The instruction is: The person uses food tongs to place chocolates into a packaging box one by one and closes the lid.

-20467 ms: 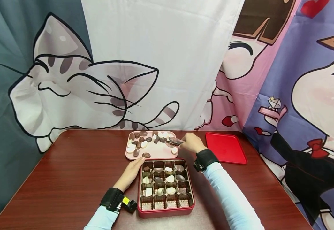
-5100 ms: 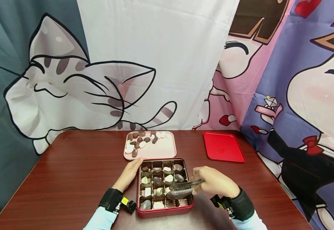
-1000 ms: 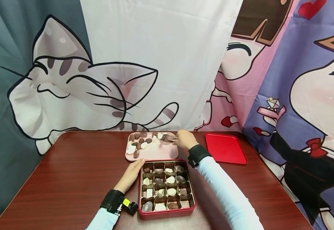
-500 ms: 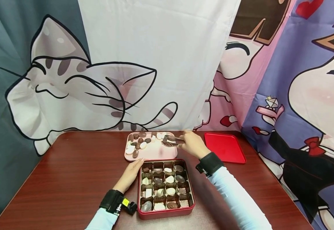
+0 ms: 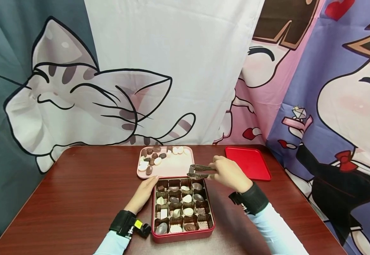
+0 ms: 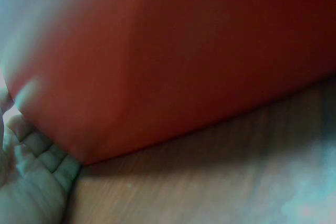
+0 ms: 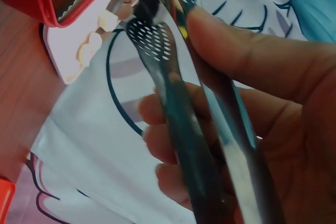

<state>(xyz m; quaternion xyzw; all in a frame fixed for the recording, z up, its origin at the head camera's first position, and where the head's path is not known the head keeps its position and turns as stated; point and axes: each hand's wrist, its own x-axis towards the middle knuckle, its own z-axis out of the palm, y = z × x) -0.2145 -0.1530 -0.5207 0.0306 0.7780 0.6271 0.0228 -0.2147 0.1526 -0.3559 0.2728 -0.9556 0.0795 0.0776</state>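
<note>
My right hand (image 5: 231,173) holds perforated metal tongs (image 7: 184,124), thumb on one arm and fingers on the other. Between the tong tips is a dark brown blocky chocolate (image 5: 191,170), above the back right edge of a red tin (image 5: 185,236). My left hand (image 5: 143,195) rests against the tin's back left corner, fingers extended along its wall; the left wrist view shows these fingers (image 6: 37,145) at the red side. White, cream and brown chocolates sit in the tin's gold dividers, among them a swirled brown chocolate (image 5: 190,227). The front right compartment shows its bare liner.
Behind the tin lies a pink tray (image 5: 175,168) with several brown and white chocolates, mostly at its left and back. A red tray or lid (image 5: 248,163) lies at the back right of the brown table (image 5: 89,198). Printed cloth (image 5: 178,71) hangs behind.
Over the last second my right hand lifted a dark chocolate from the pink tray and brought it toward the tin. Since the oldest frame, three front-row compartments have gained chocolates. My left hand stayed put.
</note>
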